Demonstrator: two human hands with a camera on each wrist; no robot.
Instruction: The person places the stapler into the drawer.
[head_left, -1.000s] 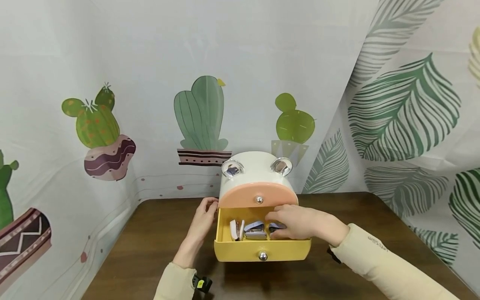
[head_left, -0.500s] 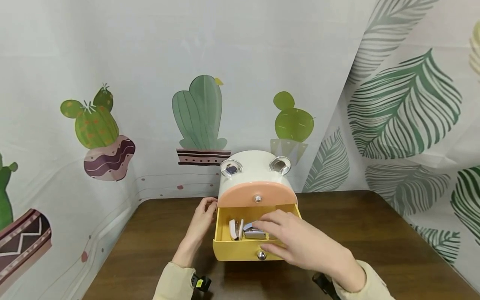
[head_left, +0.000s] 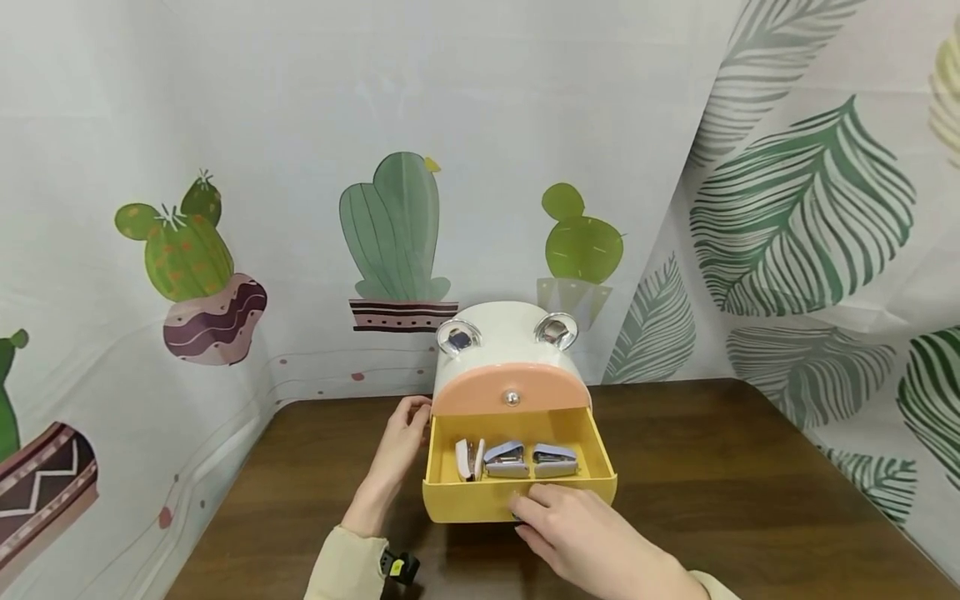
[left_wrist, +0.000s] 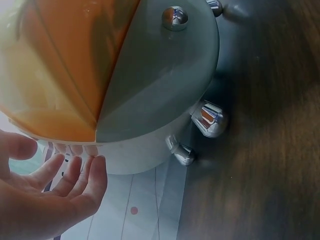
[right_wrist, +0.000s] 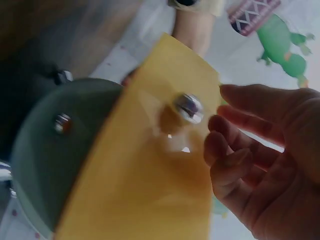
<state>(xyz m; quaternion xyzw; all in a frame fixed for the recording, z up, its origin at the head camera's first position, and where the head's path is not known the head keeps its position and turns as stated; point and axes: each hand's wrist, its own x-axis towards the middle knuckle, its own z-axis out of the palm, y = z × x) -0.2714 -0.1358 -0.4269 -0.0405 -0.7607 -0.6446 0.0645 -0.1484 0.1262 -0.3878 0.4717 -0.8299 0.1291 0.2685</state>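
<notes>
A white cabinet [head_left: 491,333] has its yellow drawer [head_left: 468,502] pulled out. Inside lie a white stapler [head_left: 469,461] and two lilac staplers, one in the middle [head_left: 507,460] and one at the right [head_left: 555,461]. My left hand [head_left: 397,442] is at the cabinet's left side; in the left wrist view its fingertips touch the side wall, fingers loosely bent. My right hand [head_left: 566,529] is before the drawer front, covering the knob in the head view. In the right wrist view that round silver knob [right_wrist: 189,108] shows uncovered, beside loosely bent fingers, with nothing held.
Above the yellow drawer is an orange upper drawer [head_left: 513,387] with its own knob, closed. A grey-green lower front [left_wrist: 160,75] and silver feet [left_wrist: 209,119] show from below. The brown table [head_left: 690,467] runs back to a patterned cloth backdrop [head_left: 300,125].
My right hand has left the right-hand stapler inside the drawer and moved out and down to the drawer front. That stapler is now uncovered. My left hand stays at the cabinet's side.
</notes>
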